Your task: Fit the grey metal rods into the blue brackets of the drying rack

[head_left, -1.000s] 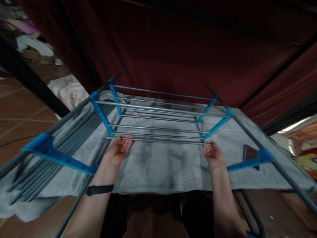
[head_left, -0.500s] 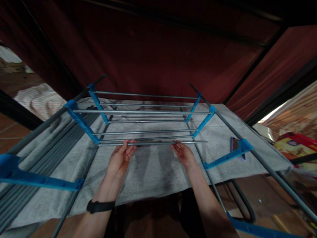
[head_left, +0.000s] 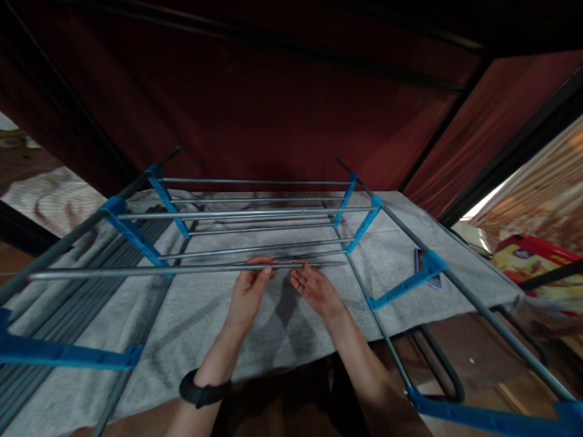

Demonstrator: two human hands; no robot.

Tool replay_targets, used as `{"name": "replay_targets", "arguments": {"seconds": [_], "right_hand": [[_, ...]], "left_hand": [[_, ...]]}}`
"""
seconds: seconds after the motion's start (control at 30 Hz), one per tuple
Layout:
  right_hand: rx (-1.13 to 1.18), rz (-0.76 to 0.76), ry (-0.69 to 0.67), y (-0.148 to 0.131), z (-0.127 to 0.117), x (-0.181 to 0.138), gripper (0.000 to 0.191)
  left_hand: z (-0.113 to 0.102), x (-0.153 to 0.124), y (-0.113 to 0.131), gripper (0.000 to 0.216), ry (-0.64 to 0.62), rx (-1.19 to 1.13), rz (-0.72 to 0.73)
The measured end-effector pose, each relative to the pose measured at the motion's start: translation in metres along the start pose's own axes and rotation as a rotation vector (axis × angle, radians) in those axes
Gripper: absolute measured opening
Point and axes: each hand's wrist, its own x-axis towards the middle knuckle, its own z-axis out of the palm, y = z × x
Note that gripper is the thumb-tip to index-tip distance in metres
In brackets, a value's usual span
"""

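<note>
At the rack's centre, the left hand (head_left: pixel 248 291) and right hand (head_left: pixel 313 287) pinch a thin grey metal rod (head_left: pixel 182 269), fingers curled narrowly around it. Its nine-o'clock end overhangs the blue plastic bracket (head_left: pixel 132 233); it could tip and slide free.

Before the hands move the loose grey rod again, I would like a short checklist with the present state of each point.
1. Left hand grips the rod: ok, fingers curl over it.
2. Right hand grips the rod: cannot tell, fingers are under it, partly open.
3. Rod seated in blue bracket on the left: not ok, its end sticks out far past it.
4. Rod's right end in the right bracket: not ok, the end stops short of it.
5. Towel flat below the rack: ok.
6. Phone away from the hands: ok.
</note>
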Motion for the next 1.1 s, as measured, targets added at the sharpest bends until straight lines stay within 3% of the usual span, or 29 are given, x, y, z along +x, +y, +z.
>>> {"name": "replay_targets", "arguments": {"seconds": [0.27, 0.43, 0.57, 0.73, 0.9, 1.1], "right_hand": [[-0.046, -0.037, -0.178, 0.003, 0.014, -0.008, 0.027], [-0.306, 0.102, -0.402, -0.002, 0.019, -0.017, 0.037], [-0.437, 0.180, -0.497, -0.011, 0.014, -0.020, 0.044], [-0.600, 0.234, -0.567, -0.019, 0.006, -0.015, 0.046], [-0.505, 0.097, -0.401, -0.021, 0.005, -0.012, 0.041], [-0.352, -0.064, -0.106, -0.029, 0.004, -0.004, 0.035]], "left_hand": [[0.024, -0.010, 0.013, 0.050, -0.146, 0.229, 0.238], [0.013, -0.014, 0.055, 0.054, -0.031, 0.331, 0.438], [-0.003, -0.018, 0.098, 0.055, 0.113, 0.352, 0.636], [-0.020, -0.023, 0.120, 0.053, 0.147, 0.443, 0.702], [-0.034, -0.024, 0.118, 0.044, 0.172, 0.807, 0.612], [-0.035, -0.003, 0.090, 0.038, -0.132, 1.117, 0.762]]}}
